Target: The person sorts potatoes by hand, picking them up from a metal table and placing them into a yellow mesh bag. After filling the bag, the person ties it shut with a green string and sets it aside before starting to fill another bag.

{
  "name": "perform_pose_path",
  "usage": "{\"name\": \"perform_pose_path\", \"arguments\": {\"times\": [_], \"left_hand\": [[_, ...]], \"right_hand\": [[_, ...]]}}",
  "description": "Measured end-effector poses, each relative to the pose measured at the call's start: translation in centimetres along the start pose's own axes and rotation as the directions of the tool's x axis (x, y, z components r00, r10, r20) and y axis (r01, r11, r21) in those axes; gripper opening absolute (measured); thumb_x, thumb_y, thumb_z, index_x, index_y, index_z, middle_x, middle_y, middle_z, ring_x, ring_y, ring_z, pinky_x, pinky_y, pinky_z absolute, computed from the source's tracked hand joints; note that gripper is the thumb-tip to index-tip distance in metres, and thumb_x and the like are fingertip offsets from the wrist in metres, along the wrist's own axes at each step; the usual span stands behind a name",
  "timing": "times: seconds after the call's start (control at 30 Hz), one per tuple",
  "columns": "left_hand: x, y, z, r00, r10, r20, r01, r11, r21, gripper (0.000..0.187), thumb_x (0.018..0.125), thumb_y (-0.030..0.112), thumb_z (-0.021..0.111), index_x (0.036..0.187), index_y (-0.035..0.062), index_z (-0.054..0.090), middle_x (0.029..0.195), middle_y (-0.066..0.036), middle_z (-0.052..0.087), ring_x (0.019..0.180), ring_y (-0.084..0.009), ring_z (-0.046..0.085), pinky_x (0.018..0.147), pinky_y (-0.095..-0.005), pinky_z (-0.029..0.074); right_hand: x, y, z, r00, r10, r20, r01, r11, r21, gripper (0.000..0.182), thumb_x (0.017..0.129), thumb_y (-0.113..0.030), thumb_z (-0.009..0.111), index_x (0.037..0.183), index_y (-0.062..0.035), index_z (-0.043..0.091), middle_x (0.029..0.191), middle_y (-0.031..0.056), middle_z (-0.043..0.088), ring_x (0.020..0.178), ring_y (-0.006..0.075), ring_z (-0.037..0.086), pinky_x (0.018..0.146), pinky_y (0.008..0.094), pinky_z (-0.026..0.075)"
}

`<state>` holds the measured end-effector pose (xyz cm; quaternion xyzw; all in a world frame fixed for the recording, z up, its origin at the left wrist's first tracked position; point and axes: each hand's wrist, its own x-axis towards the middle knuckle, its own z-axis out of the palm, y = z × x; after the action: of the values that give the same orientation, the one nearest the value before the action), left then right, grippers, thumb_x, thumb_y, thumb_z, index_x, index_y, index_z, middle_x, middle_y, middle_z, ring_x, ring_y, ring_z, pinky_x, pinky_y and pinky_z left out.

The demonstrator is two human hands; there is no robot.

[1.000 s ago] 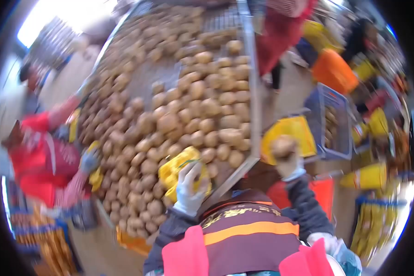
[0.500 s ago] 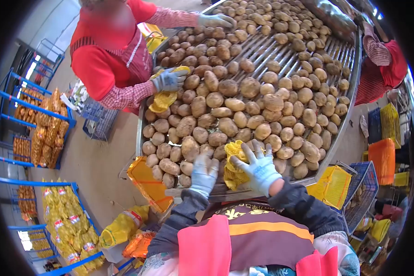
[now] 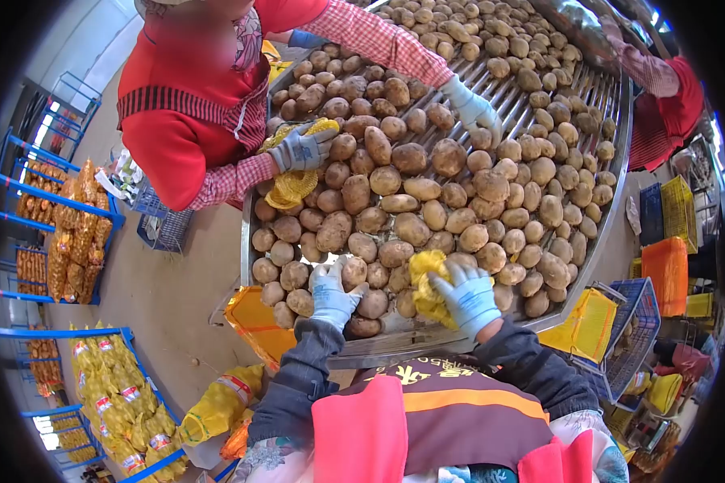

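Note:
Potatoes point(image 3: 412, 229) cover a slatted metal sorting table point(image 3: 411, 344) in front of me. My left hand point(image 3: 334, 294), in a light blue glove, rests among potatoes at the near left, fingers spread, with a potato point(image 3: 354, 273) beside the thumb. My right hand point(image 3: 467, 299), also gloved, is closed on a crumpled yellow mesh bag point(image 3: 432, 283) over the potatoes near the front edge. Its fingertips partly hide behind the mesh.
Across on the left, a co-worker point(image 3: 177, 105) has one gloved hand point(image 3: 304, 149) on yellow mesh netting and another point(image 3: 474, 106) reaching over the slats. Filled yellow sacks point(image 3: 121, 398) stand in a blue rack at left. Crates point(image 3: 632, 334) stand at right.
My left hand has shifted left and forward, away from the bag. My right hand and the yellow mesh bag moved slightly right. The co-worker's far hand swept across to the slats.

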<state>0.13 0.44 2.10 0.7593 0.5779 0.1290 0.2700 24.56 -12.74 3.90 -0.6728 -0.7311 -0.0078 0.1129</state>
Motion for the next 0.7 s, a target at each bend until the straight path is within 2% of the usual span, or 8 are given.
{"name": "perform_pose_path", "arguments": {"times": [0.17, 0.33, 0.4, 0.43, 0.47, 0.5, 0.57, 0.7], "left_hand": [[0.2, -1.1, 1.2, 0.972, 0.219, -0.084, -0.219, 0.976, 0.013, 0.075, 0.061, 0.02, 0.083, 0.127, 0.0079, 0.05, 0.121, -0.018, 0.049, 0.112, -0.0337, 0.048, 0.099, -0.0394, 0.039], [0.7, -1.6, 1.8, 0.998, 0.037, 0.049, 0.0, 0.797, -0.604, 0.075, 0.065, 0.01, 0.081, 0.13, 0.0062, 0.044, 0.118, -0.014, 0.054, 0.109, -0.0286, 0.054, 0.097, -0.0378, 0.043], [-0.8, 0.4, -0.6, 0.983, -0.036, 0.18, 0.182, 0.318, -0.931, 0.078, 0.067, 0.026, 0.083, 0.13, 0.0055, 0.041, 0.117, -0.01, 0.055, 0.107, -0.0237, 0.057, 0.094, -0.0397, 0.048], [-1.6, 1.5, -1.3, 0.983, -0.036, 0.182, 0.184, 0.316, -0.931, 0.078, 0.067, 0.026, 0.083, 0.13, 0.0055, 0.041, 0.117, -0.01, 0.055, 0.107, -0.0237, 0.057, 0.094, -0.0397, 0.048], [-2.2, 2.7, -1.7, 0.954, 0.033, 0.297, 0.296, 0.018, -0.955, 0.076, 0.07, 0.035, 0.079, 0.129, 0.0055, 0.042, 0.118, -0.011, 0.055, 0.108, -0.0248, 0.056, 0.095, -0.0409, 0.047], [-2.6, 3.5, -1.6, 0.914, 0.136, 0.382, 0.405, -0.271, -0.873, 0.076, 0.073, 0.045, 0.075, 0.128, 0.0054, 0.042, 0.118, -0.012, 0.055, 0.11, -0.0259, 0.055, 0.096, -0.0421, 0.046], [-3.1, 5.8, -0.3, 0.866, 0.321, 0.384, 0.474, -0.279, -0.835, 0.072, 0.081, 0.058, 0.06, 0.13, 0.008, 0.042, 0.124, -0.013, 0.054, 0.114, -0.0283, 0.053, 0.1, -0.0435, 0.043], [-3.5, 6.3, 4.3, 0.802, 0.404, 0.439, 0.597, -0.528, -0.604, 0.066, 0.093, 0.061, 0.03, 0.138, 0.0128, 0.036, 0.14, -0.011, 0.039, 0.126, -0.027, 0.042, 0.106, -0.0438, 0.035]], "right_hand": [[0.7, -1.0, -1.4, 0.996, 0.003, -0.092, -0.005, 1.0, -0.021, 0.044, 0.072, -0.02, 0.061, 0.116, -0.0226, 0.057, 0.118, 0.0127, 0.053, 0.107, 0.0314, 0.052, 0.085, 0.0448, 0.041], [1.4, 1.1, 0.9, 0.987, 0.12, -0.106, -0.097, 0.975, 0.199, 0.04, 0.068, -0.012, 0.063, 0.107, -0.0167, 0.059, 0.106, 0.0118, 0.059, 0.096, 0.0299, 0.057, 0.087, 0.043, 0.043], [1.4, 2.2, 1.4, 0.91, 0.408, -0.074, -0.248, 0.679, 0.691, 0.039, 0.069, -0.008, 0.064, 0.108, -0.0102, 0.06, 0.102, 0.0133, 0.061, 0.092, 0.0302, 0.06, 0.081, 0.037, 0.049], [1.3, 2.5, 2.0, 0.831, 0.555, 0.022, -0.255, 0.345, 0.903, 0.038, 0.07, -0.007, 0.064, 0.108, -0.008, 0.06, 0.101, 0.0139, 0.062, 0.091, 0.0302, 0.06, 0.08, 0.0355, 0.05], [1.9, 2.1, -1.3, 0.844, 0.509, -0.17, -0.218, 0.615, 0.758, 0.039, 0.069, -0.008, 0.066, 0.108, -0.0063, 0.06, 0.101, 0.0139, 0.062, 0.093, 0.0318, 0.06, 0.082, 0.0356, 0.049], [2.2, 1.5, -3.2, 0.844, 0.509, -0.172, -0.217, 0.617, 0.757, 0.039, 0.069, -0.008, 0.066, 0.108, -0.0063, 0.06, 0.101, 0.0139, 0.062, 0.093, 0.0318, 0.06, 0.082, 0.0356, 0.049], [2.9, -0.1, -5.6, 0.849, 0.13, -0.511, 0.091, 0.918, 0.385, 0.037, 0.07, -0.01, 0.066, 0.107, -0.0095, 0.061, 0.103, 0.0124, 0.062, 0.094, 0.0325, 0.06, 0.082, 0.0377, 0.049], [2.1, -4.3, -7.9, 0.954, -0.17, -0.246, 0.233, 0.938, 0.255, 0.048, 0.071, -0.026, 0.068, 0.117, -0.0212, 0.057, 0.133, 0.0152, 0.043, 0.12, 0.0369, 0.043, 0.093, 0.056, 0.037]]}}
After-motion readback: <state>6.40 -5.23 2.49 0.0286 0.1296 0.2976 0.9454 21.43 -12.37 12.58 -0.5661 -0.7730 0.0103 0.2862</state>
